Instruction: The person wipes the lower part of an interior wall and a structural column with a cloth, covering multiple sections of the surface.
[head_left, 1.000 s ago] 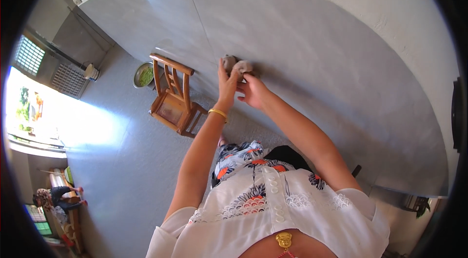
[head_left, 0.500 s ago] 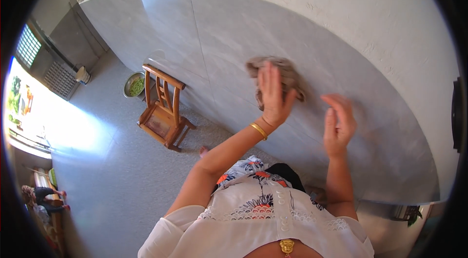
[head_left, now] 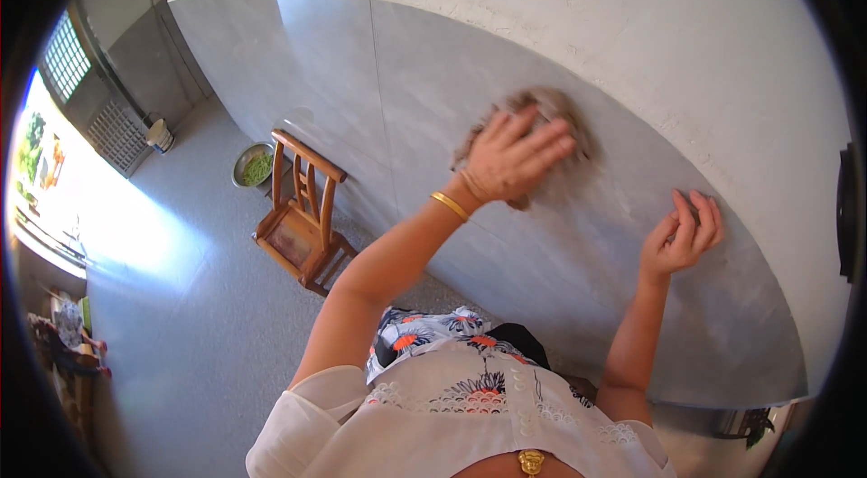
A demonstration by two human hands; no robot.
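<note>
My left hand (head_left: pixel 524 153), with a gold bangle at the wrist, holds a crumpled brown cloth (head_left: pixel 582 121) against the grey wall panel (head_left: pixel 433 63). Its fingers are stretched and spread over the cloth, whose edges show around them, smeared by motion. The cloth lies near the panel's upper edge, just under the white plaster. Lower and to the right, my right hand (head_left: pixel 682 234) is raised before the grey panel with loosely bent fingers apart and nothing in them. Whether it touches the panel I cannot tell.
A wooden chair (head_left: pixel 302 216) stands at left along the wall. Behind it a metal bowl (head_left: pixel 254 165) holds green vegetables. A pale bucket (head_left: pixel 159 137) stands by the bright doorway (head_left: pixel 68 171). A dark object (head_left: pixel 847 212) is mounted at far right.
My left hand and the cloth have moved up and right across the wall, the hand tilting rightward. My right hand has moved right, its fingers bending more.
</note>
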